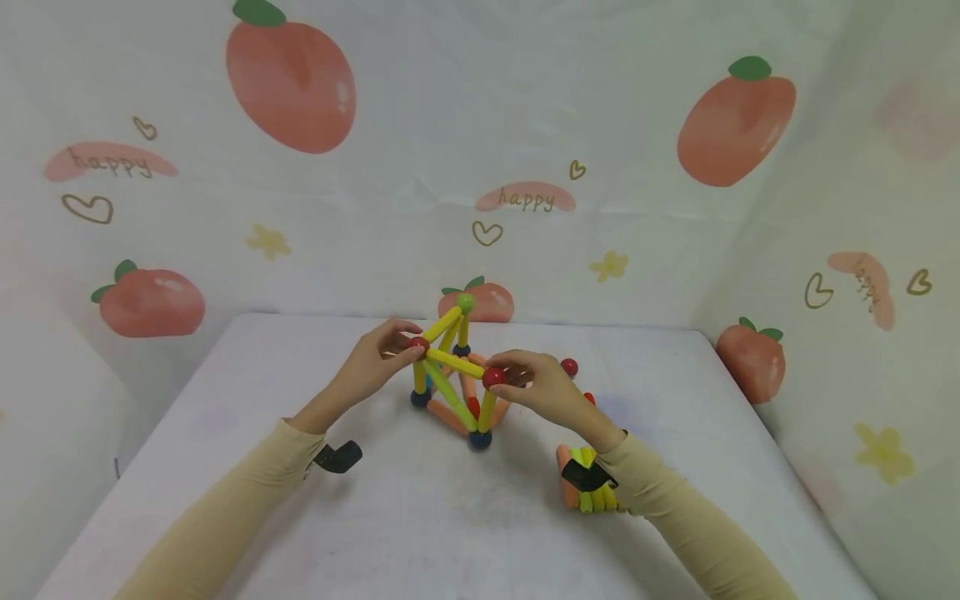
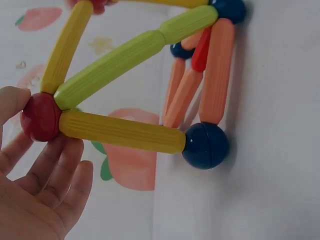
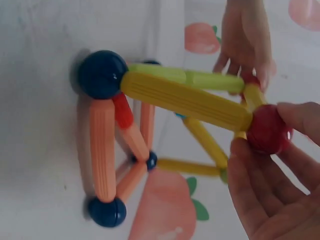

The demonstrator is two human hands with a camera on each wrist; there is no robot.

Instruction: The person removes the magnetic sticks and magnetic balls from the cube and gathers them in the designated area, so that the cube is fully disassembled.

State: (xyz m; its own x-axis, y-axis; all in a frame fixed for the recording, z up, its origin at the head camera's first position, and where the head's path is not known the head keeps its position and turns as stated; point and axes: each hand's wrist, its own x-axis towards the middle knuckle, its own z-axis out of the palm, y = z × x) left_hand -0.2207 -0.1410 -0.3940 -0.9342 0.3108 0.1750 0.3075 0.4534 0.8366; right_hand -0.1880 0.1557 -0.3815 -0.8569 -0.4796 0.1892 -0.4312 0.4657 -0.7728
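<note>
A frame of magnetic rods and balls stands on the table, with dark blue balls (image 1: 480, 438) and orange rods (image 1: 447, 417) at its base. My left hand (image 1: 372, 360) pinches a red ball (image 2: 41, 117) at the upper left corner between thumb and fingers. At the upper right corner, another red ball (image 3: 270, 129) is pinched by my right hand (image 1: 546, 385). A yellow rod (image 1: 455, 362) spans the two red balls, and a light green rod (image 2: 112, 67) slants from the left one down to a blue ball. A green ball (image 1: 465, 303) tops the frame's rear.
Under my right wrist lies a bunch of orange, green and yellow rods (image 1: 587, 502). A loose red ball (image 1: 569, 367) rests to the right of the frame, with a red piece (image 1: 588, 399) partly behind the right forearm. A fruit-print curtain (image 1: 420, 250) hangs behind the white table (image 1: 420, 533).
</note>
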